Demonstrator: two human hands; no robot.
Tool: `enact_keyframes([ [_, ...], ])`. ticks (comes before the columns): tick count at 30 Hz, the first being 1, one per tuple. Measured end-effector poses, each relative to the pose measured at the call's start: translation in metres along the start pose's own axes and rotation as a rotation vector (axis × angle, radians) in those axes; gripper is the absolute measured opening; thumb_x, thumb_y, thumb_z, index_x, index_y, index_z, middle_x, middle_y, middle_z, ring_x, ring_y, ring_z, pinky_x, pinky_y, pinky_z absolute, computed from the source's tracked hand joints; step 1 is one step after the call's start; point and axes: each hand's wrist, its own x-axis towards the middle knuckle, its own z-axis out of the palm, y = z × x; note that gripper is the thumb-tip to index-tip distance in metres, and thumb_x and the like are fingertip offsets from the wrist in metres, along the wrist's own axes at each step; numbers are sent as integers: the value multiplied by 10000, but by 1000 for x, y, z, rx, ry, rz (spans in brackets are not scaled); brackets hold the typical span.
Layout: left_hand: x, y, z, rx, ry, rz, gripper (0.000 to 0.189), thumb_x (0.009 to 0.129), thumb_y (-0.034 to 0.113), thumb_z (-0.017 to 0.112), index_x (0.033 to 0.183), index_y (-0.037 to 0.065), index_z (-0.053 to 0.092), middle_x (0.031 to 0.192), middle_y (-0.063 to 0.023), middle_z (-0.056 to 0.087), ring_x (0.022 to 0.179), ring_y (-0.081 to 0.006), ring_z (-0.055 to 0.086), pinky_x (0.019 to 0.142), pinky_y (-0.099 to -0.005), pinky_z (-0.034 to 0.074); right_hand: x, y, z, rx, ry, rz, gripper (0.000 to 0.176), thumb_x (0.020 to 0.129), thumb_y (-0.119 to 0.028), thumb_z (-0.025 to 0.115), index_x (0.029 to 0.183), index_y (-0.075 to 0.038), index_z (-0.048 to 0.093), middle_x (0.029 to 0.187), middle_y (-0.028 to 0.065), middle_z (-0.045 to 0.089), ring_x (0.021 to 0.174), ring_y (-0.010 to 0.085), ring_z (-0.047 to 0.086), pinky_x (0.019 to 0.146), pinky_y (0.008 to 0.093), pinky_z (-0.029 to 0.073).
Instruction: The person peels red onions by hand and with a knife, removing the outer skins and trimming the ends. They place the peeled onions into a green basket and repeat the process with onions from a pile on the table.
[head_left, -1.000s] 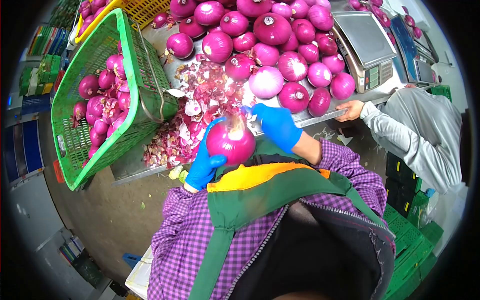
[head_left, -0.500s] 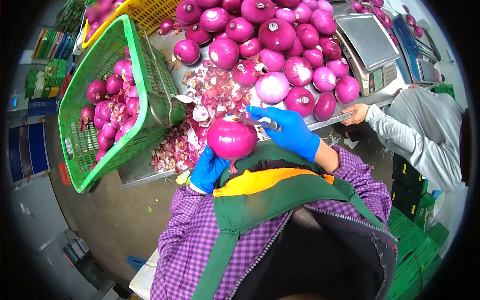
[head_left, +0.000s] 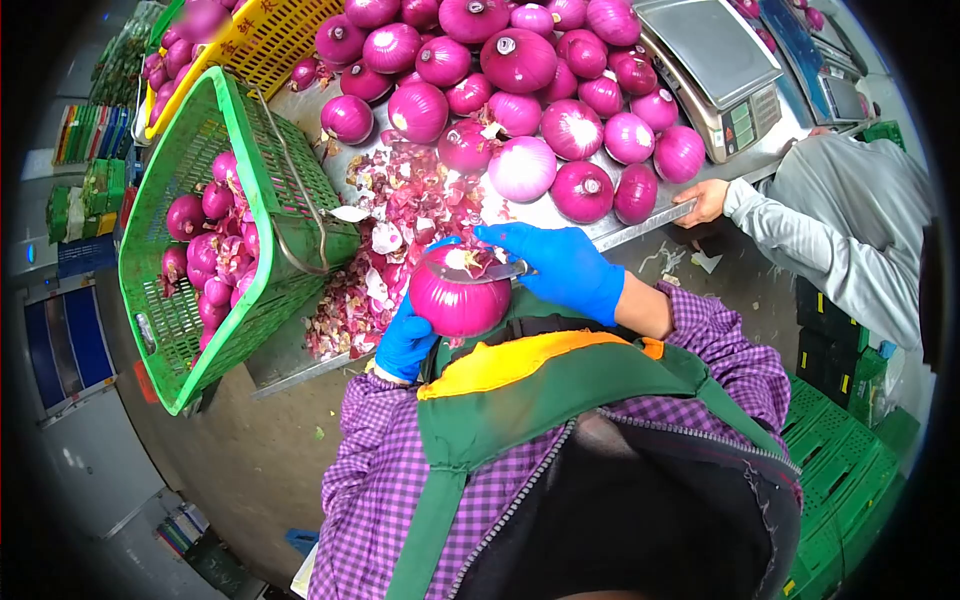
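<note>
A large red onion rests in my left hand, whose blue-gloved fingers wrap round its left side. My right hand, also in a blue glove, grips a small knife by the handle. The blade lies across the top of the onion, where pale flesh and loose bits of skin show. Just beyond, a heap of peeled onion skins covers part of the metal table. Several whole red onions are piled behind it.
At the left stands a green basket with onions inside and a wire handle. A yellow crate is behind it. To the right sits a digital scale. Another person's hand touches the table edge; green crates stand lower right.
The knife has come down over the onion's top, which now shows a pale area with loosened skin. The onion has tilted, and the whole view has shifted slightly.
</note>
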Motion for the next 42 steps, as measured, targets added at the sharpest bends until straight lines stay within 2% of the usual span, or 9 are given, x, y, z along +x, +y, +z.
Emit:
enact_keyframes([
  [10,13,13,38,113,-67,-37,941,703,293,764,1440,47,234,1425,-150,370,1312,-269,382,1087,-438,325,0,51,12,22,86,87,620,714,26,592,1285,-210,528,1131,75,626,822,269,661,678,348,541],
  [16,20,9,54,-133,-62,-54,1205,585,626,761,1452,33,171,1436,-253,295,1354,-385,280,1066,-533,329,0,44,-4,130,156,190,564,731,116,569,1249,-107,549,1143,96,625,967,243,653,758,320,539],
  [23,23,15,61,2,-16,-32,1143,634,691,674,1458,72,181,1433,-241,311,1334,-404,310,1063,-566,316,9,13,-2,459,-18,130,432,837,54,558,1242,-97,568,1183,80,624,1068,195,614,886,309,509],
  [30,25,3,36,-297,-82,-56,1028,702,663,630,1453,96,217,1446,-226,304,1337,-377,318,1077,-562,296,12,4,-10,63,-27,-81,562,709,19,625,1232,-180,579,1168,75,624,865,241,672,731,325,552],
  [33,30,-14,12,-552,-155,-42,979,731,651,611,1450,106,232,1451,-219,301,1339,-365,321,1084,-560,287,11,24,-3,37,5,133,578,733,-7,603,1269,-215,539,1135,69,623,896,284,649,754,366,542],
  [35,31,-15,6,-587,-177,-42,962,741,647,604,1450,110,237,1453,-217,300,1339,-361,322,1086,-560,284,10,33,1,93,-19,184,547,782,-47,630,1299,-185,517,1155,84,623,937,255,656,804,348,532],
  [38,34,10,33,-392,285,-153,1035,719,827,388,1456,120,221,1434,-219,330,1291,-442,360,1007,-618,357,20,13,-13,925,-51,216,617,840,-254,696,1382,-127,429,1236,85,593,1122,139,544,956,303,432],
  [41,36,33,52,-135,159,-178,785,888,644,376,1459,135,200,1428,-209,331,1250,-377,440,1021,-518,407,25,0,-21,933,-86,231,680,815,-271,723,1396,-117,405,1251,84,580,1146,137,506,979,310,411],
  [42,33,32,33,-257,42,-287,756,904,464,533,1467,132,153,1413,-190,356,1177,-347,516,971,-428,469,28,20,-1,763,50,22,673,854,-351,672,1405,-92,385,1142,82,623,1034,131,569,887,277,464],
])
